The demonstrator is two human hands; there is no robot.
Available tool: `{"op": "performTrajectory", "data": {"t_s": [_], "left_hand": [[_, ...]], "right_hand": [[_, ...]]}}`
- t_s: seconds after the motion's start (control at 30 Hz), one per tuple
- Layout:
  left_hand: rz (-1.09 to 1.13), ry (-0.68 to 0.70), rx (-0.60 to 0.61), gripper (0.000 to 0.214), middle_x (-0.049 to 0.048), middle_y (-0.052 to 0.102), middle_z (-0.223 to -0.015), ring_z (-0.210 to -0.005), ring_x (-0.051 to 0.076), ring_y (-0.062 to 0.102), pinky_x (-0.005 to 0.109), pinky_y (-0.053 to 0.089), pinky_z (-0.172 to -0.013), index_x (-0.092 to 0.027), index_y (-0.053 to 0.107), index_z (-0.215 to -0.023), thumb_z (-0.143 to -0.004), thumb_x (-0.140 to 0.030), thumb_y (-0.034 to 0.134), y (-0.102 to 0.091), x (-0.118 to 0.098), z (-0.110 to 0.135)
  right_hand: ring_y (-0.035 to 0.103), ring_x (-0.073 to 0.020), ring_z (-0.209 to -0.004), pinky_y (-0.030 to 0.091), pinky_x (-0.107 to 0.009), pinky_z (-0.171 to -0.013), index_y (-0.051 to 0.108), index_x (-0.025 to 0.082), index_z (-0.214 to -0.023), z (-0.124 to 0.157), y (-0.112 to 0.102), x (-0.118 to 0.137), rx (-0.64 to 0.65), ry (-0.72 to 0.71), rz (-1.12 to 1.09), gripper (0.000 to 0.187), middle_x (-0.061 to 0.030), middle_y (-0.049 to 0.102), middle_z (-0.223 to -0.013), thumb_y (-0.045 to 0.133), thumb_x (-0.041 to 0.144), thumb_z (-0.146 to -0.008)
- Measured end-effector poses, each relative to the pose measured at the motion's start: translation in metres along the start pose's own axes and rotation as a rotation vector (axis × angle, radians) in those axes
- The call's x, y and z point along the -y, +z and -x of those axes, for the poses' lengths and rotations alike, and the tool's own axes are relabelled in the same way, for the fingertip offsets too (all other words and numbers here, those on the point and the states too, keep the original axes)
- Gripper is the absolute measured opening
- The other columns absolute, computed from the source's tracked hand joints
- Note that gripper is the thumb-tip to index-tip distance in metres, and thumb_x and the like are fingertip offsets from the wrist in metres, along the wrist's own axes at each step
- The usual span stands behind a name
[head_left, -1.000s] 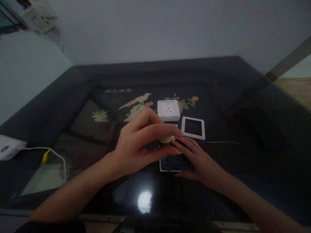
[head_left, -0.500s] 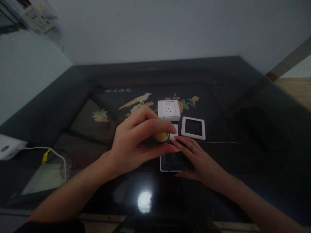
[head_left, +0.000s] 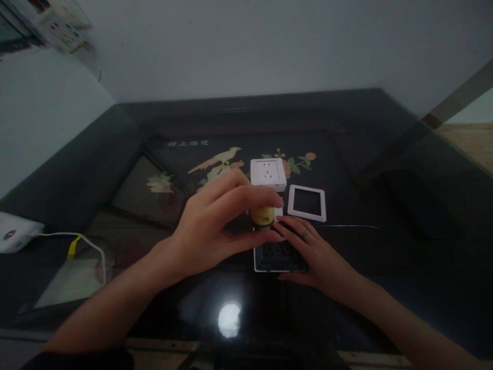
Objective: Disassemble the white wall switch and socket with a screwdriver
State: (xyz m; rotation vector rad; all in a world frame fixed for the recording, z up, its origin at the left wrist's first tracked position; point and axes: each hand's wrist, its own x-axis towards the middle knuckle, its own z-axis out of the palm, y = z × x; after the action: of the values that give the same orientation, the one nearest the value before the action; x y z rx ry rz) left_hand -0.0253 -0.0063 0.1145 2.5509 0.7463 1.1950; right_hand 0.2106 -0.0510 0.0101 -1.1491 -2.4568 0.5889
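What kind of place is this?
Maybe a room at home, but I can't be sure: there's a shiny dark table with a bird picture on it, by a pale wall.

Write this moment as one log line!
left hand: around yellow handle | right hand: on black panel | nearby: white five-hole socket, white square frame

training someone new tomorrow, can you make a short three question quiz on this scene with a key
1. True or false: the white frame lies to the right of the white socket box.

2. What colour is the rounded object between the thumb and fingers of the left hand?
A) red
B) yellow
C) blue

3. Fill in the missing word: on one finger of the right hand there is a ____.

Key: 1. True. 2. B. 3. ring.
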Motion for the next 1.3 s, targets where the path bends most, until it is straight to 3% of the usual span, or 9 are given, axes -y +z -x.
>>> {"op": "performTrajectory", "data": {"t_s": [0.1, 0.17, 0.37, 0.47, 0.7, 0.93, 1.03, 1.2, 1.3], "left_hand": [[-0.025, 0.015, -0.076, 0.026, 0.0009, 0.063, -0.079, -0.065, 0.013, 0.06, 0.024, 0.051, -0.057, -0.019, 0.064, -0.098, -0.082, -0.034, 0.075, 0.011, 0.001, 0.001], [0.041, 0.005, -0.053, 0.027, 0.0041, 0.066, -0.086, -0.075, 0.016, 0.064, 0.027, 0.055, -0.067, -0.017, 0.061, -0.103, -0.084, -0.032, 0.073, 0.011, -0.001, 0.0], [0.189, -0.179, 0.248, 0.034, 0.0075, 0.066, -0.122, -0.116, 0.023, 0.063, 0.035, 0.051, -0.1, -0.021, 0.053, -0.126, -0.092, -0.019, 0.057, -0.013, -0.012, -0.005], [0.153, -0.156, 0.254, 0.037, 0.005, 0.07, -0.112, -0.104, 0.02, 0.068, 0.03, 0.054, -0.093, -0.023, 0.052, -0.13, -0.093, -0.02, 0.059, -0.015, -0.009, -0.003], [-0.129, 0.011, 0.005, 0.018, 0.001, 0.06, -0.08, -0.069, 0.014, 0.057, 0.025, 0.05, -0.061, -0.018, 0.066, -0.103, -0.087, -0.026, 0.07, 0.0, 0.001, -0.003], [-0.001, -0.135, 0.298, 0.049, 0.0086, 0.059, -0.133, -0.129, 0.022, 0.051, 0.034, 0.042, -0.108, -0.021, 0.042, -0.142, -0.095, -0.012, 0.051, -0.023, -0.015, -0.005], [-0.008, -0.097, 0.276, 0.05, 0.0053, 0.065, -0.121, -0.116, 0.018, 0.06, 0.029, 0.047, -0.101, -0.022, 0.043, -0.141, -0.094, -0.011, 0.056, -0.022, -0.012, -0.002], [-0.138, 0.052, 0.024, 0.027, 0.0017, 0.062, -0.088, -0.075, 0.014, 0.061, 0.023, 0.052, -0.067, -0.018, 0.064, -0.107, -0.084, -0.03, 0.073, -0.005, -0.005, 0.0], [-0.182, 0.076, 0.038, 0.022, 0.0028, 0.061, -0.089, -0.077, 0.014, 0.061, 0.023, 0.054, -0.069, -0.018, 0.065, -0.106, -0.088, -0.03, 0.068, -0.003, -0.009, -0.001]], "right_hand": [[0.035, -0.0355, -0.139, 0.039, -0.062, -0.108, 0.016, 0.029, -0.153, 0.0, 0.001, 0.0, 0.001, -0.003, 0.0, 0.097, -0.014, 0.038, -0.149, 0.075, 0.035, -0.076], [0.034, -0.0352, -0.139, 0.039, -0.061, -0.109, 0.02, 0.026, -0.152, 0.0, 0.001, 0.0, 0.005, 0.001, 0.006, 0.095, -0.0149, 0.038, -0.149, 0.075, 0.034, -0.075], [0.034, -0.035, -0.139, 0.037, -0.06, -0.11, 0.023, 0.023, -0.151, 0.0, 0.001, 0.0, 0.015, 0.0, 0.025, 0.092, -0.0163, 0.039, -0.148, 0.075, 0.033, -0.075], [0.034, -0.0352, -0.139, 0.037, -0.061, -0.11, 0.021, 0.025, -0.152, 0.0, 0.0, 0.0, 0.01, -0.001, 0.023, 0.095, -0.0156, 0.039, -0.149, 0.076, 0.033, -0.075], [0.034, -0.0346, -0.138, 0.039, -0.059, -0.11, 0.026, 0.023, -0.149, -0.001, 0.0, 0.001, 0.02, 0.009, 0.041, 0.09, -0.0153, 0.038, -0.149, 0.076, 0.033, -0.075], [0.034, -0.0334, -0.138, 0.037, -0.056, -0.112, 0.026, 0.02, -0.149, 0.001, 0.001, 0.0, 0.018, 0.002, 0.051, 0.091, -0.0165, 0.039, -0.148, 0.077, 0.033, -0.074], [0.035, -0.0332, -0.138, 0.037, -0.056, -0.112, 0.027, 0.02, -0.149, 0.001, 0.001, 0.0, 0.014, 0.001, 0.047, 0.091, -0.0162, 0.039, -0.148, 0.078, 0.034, -0.074], [0.035, -0.0338, -0.138, 0.038, -0.056, -0.111, 0.026, 0.02, -0.149, 0.001, 0.002, 0.0, 0.002, -0.006, 0.048, 0.092, -0.0166, 0.04, -0.148, 0.077, 0.033, -0.074], [0.034, -0.0357, -0.138, 0.04, -0.057, -0.109, 0.026, 0.018, -0.149, 0.0, 0.003, -0.002, -0.007, -0.011, 0.06, 0.093, -0.0178, 0.04, -0.148, 0.078, 0.033, -0.074]]}}
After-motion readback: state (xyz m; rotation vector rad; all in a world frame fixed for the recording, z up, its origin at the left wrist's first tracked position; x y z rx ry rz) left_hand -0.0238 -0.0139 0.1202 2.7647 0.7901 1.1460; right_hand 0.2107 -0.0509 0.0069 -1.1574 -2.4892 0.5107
